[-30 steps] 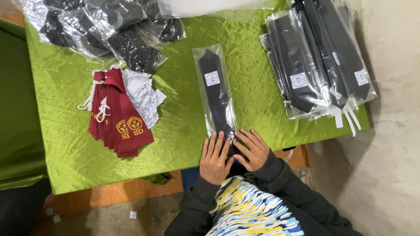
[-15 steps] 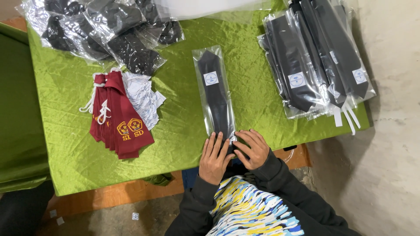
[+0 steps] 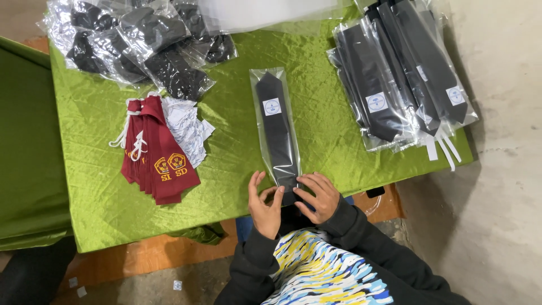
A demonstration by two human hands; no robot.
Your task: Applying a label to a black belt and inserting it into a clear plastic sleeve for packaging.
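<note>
Head camera is looking down at a table draped in green cloth, where a black necktie in a clear sleeve is lying lengthwise, its near end reaching the table edge. Both hands are resting on that near end: the left hand and the right hand are each spreading loosely curled fingers over the plastic, pinching nothing firmly that I can tell. I am judging the packet light, limp and slippery, best taken by its edges. Maroon ties and bagged black ties are lying well apart.
</note>
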